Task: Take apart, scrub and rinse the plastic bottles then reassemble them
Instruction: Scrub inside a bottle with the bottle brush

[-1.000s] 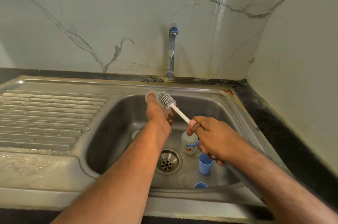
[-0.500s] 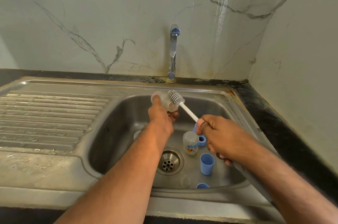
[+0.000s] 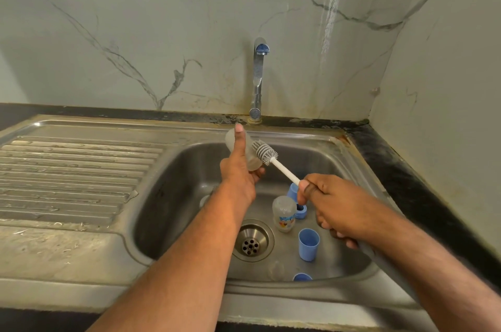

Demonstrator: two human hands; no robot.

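My left hand grips a clear plastic bottle tilted above the sink basin, thumb stretched along its side. My right hand holds the white handle of a bottle brush; its grey bristle head lies against the right side of the held bottle. A second clear bottle with a printed label stands on the basin floor. Around it lie blue parts: a cup-shaped cap, a ring collar, a piece behind it and another cap at the front rim.
The tap rises from the wall edge behind the basin, with no water running. The drain sits mid-basin. A ribbed steel drainboard spreads to the left. A dark counter and marble wall close the right side. A small clear piece lies near the front.
Both hands have shifted a little to the right and up, carrying the bottle and brush. The brush head stays against the held bottle. The parts in the basin have not moved.
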